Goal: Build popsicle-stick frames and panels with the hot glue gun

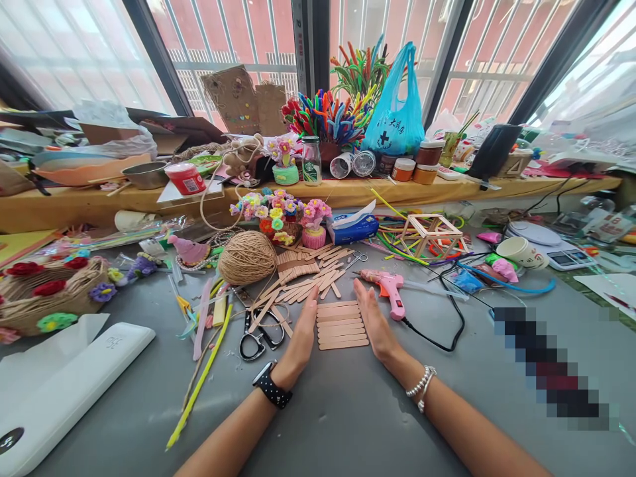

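Observation:
A row of several wooden craft sticks [342, 325] lies side by side on the grey table [348, 417], between my two hands. My left hand [301, 338], with a black dotted watch on its wrist, stands on edge with flat fingers against the sticks' left ends. My right hand [373, 320], a bead bracelet on its wrist, stands the same way against their right ends. Neither hand grips anything. A loose heap of more sticks [303, 281] lies just behind.
Black scissors [259, 334] lie left of my left hand, a pink glue gun [390, 287] with a black cable to the right. A twine ball [247, 258], yarn flowers [278, 215], a stick cube frame [431, 233] and pipe cleaners [328, 116] crowd the back.

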`<state>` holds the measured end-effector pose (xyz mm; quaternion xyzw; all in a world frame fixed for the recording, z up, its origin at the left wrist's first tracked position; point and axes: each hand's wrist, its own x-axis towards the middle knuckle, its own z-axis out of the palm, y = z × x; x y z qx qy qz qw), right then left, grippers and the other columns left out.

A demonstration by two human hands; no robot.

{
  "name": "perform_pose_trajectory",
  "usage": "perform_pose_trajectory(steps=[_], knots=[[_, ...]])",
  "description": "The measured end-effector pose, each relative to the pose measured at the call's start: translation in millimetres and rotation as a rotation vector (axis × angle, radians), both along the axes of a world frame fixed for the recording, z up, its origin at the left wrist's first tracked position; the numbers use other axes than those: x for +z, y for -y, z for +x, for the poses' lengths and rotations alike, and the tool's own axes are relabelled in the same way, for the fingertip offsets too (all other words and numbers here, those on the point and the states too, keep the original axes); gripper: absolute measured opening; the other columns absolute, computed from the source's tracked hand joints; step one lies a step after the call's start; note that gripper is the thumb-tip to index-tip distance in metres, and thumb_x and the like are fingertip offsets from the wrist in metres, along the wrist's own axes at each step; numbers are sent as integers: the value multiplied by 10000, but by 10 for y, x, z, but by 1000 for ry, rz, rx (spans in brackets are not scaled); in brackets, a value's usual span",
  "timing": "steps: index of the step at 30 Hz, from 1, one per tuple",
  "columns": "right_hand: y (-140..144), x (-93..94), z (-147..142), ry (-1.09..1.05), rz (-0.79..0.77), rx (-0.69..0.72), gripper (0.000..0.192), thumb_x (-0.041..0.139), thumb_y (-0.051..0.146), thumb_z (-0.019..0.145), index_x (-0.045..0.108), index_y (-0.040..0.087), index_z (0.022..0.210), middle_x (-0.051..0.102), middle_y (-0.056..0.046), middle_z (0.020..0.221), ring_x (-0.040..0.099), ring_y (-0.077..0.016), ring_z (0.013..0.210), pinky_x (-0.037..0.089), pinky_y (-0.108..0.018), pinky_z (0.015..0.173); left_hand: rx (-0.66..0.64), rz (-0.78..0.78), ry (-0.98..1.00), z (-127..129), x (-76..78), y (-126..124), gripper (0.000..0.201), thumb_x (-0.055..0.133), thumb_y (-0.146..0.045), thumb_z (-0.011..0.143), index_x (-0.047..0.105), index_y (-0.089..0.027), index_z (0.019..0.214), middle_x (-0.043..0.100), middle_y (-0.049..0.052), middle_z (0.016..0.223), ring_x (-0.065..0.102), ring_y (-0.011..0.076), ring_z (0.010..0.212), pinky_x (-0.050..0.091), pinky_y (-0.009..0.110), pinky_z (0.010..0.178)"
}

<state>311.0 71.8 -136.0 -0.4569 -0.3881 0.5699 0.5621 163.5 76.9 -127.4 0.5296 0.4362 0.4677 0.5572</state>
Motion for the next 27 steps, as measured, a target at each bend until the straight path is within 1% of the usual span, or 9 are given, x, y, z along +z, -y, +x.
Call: perform_pose_trajectory(steps=[4,9,15,19,23,27], knots=[[1,-19,10,14,20,-5,722,284,654,757,247,216,1330,191,18,1410,122,-152,1295,48,-338,1075,-4,15,-9,-6,-19,7,539,281,-429,865,242,-161,1331,217,37,1408,175,161,1286,122,309,1073],[7,-11,9,12,24,4,683,282,646,763,263,251,1320,194,34,1407,120,-153,1296,41,-362,1072,1,14,-21,2,-13,15,520,273,-430,869,256,-185,1327,231,20,1404,176,156,1285,123,303,1073],[17,11,5,8,21,17,717,281,654,756,236,230,1332,165,26,1415,109,-152,1298,46,-337,1073,-4,10,-35,12,-12,25,516,261,-417,875,244,-174,1331,221,25,1407,170,155,1287,110,307,1076],[4,13,9,21,26,12,743,259,660,758,210,199,1339,153,12,1419,106,-143,1298,39,-329,1073,-3,35,-52,21,5,18,511,262,-402,879,236,-168,1333,199,19,1414,147,155,1293,98,306,1079],[-11,29,8,17,32,-5,747,285,667,744,238,209,1333,181,16,1413,117,-162,1297,52,-335,1074,-1,72,-72,28,31,-20,499,272,-393,881,246,-176,1330,193,11,1417,136,151,1295,87,300,1080],[-10,34,3,15,40,0,725,297,654,752,245,220,1330,185,22,1411,111,-168,1297,53,-345,1074,-5,65,-63,36,26,-51,494,281,-391,879,255,-183,1326,191,10,1417,145,157,1294,91,308,1079]])
